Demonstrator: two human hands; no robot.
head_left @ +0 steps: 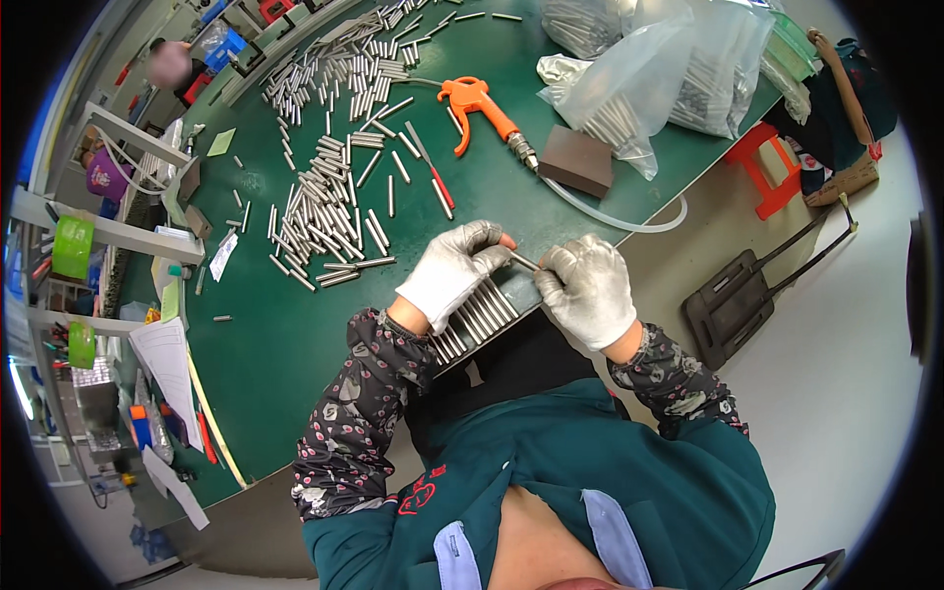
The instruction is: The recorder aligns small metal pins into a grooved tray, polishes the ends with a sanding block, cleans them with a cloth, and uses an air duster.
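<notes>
Both my hands wear white gloves with greyed fingers, and one fingertip of the left is bare. A short, shiny metal pin [525, 261] is held between them, one end in each hand. My left hand [454, 267] pinches its left end; my right hand [590, 287] closes on the other. Just below them, at the table's near edge, a row of similar metal pins [479, 317] lies side by side on a greyish surface. My left hand partly covers that row. Beyond my left hand spreads a loose heap of metal pins [320, 206].
On the green table [265, 393] lie an orange air blow gun [479, 101] with a pale hose, a red-handled file [430, 167] and a brown block [576, 160]. Plastic bags of pins [615, 118] stand at the back right. A folded black trolley [733, 305] is on the floor.
</notes>
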